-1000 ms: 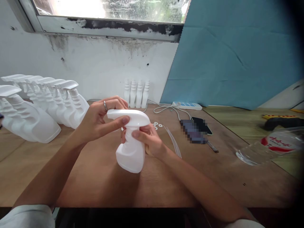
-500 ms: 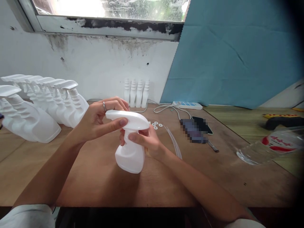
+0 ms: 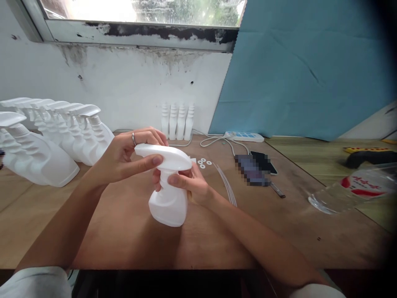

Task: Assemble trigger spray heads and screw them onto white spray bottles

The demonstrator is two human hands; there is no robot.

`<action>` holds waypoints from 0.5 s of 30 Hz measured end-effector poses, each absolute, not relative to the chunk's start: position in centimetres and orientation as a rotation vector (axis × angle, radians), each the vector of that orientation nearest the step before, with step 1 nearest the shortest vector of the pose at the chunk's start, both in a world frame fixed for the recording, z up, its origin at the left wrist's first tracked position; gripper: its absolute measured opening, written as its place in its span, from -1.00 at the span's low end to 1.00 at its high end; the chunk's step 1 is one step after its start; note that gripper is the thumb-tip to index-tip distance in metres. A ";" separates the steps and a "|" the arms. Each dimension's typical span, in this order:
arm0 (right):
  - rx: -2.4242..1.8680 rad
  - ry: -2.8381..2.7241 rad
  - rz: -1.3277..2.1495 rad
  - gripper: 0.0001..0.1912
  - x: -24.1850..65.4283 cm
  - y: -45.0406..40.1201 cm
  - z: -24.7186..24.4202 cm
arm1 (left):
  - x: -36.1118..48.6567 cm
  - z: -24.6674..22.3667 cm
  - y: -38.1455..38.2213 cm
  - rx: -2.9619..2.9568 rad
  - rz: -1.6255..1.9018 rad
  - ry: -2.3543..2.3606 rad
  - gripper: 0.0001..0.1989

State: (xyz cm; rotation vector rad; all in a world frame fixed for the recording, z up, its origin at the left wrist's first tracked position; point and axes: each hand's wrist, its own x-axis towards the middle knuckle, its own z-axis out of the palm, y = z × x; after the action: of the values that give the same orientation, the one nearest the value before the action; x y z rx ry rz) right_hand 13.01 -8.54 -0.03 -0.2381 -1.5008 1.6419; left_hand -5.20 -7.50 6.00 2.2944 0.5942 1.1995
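A white spray bottle (image 3: 169, 207) is held slightly tilted over the table in front of me. My left hand (image 3: 130, 155) grips its spray head (image 3: 167, 156), thumb on the near side and the other fingers behind and over the top. My right hand (image 3: 194, 184) is wrapped round the bottle's neck just under the head, with the thumb in front and fingertips showing on the far side. Beyond it lie several small white washers (image 3: 202, 162), and to their right several thin clear tubes (image 3: 226, 184).
Rows of white spray bottles (image 3: 62, 128) stand at left. Several white bottles (image 3: 177, 121) line the wall. To the right are a power strip (image 3: 245, 136), a phone (image 3: 263, 162), a blurred-out object (image 3: 252, 169) and a clear plastic bottle (image 3: 353, 188) lying near the table edge.
Both hands and the spray bottle have shifted very slightly left, with the spray head turned a little. The grip of each hand stays the same.
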 end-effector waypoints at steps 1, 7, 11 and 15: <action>-0.280 -1.495 1.608 -0.67 12.9 -8.5 0.0 | -5.2 6.0 -7.5 2.292 1.198 0.597 -0.82; -0.092 -1.474 1.714 -0.62 12.8 -8.5 -0.1 | -5.3 6.0 -7.7 2.291 1.177 0.558 -0.85; -0.144 -1.448 1.725 -0.65 12.8 -8.7 -0.1 | -5.3 6.0 -7.8 2.295 1.180 0.586 -0.82; -0.169 -1.444 1.671 -0.66 12.5 -9.0 0.1 | -5.4 5.9 -8.2 2.305 1.187 0.598 -0.83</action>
State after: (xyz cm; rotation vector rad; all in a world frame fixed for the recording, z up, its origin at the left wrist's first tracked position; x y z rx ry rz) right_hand 12.54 -9.04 0.07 -0.1688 -1.4442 1.6710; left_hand -5.36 -8.19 5.93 2.3050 0.5978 1.1874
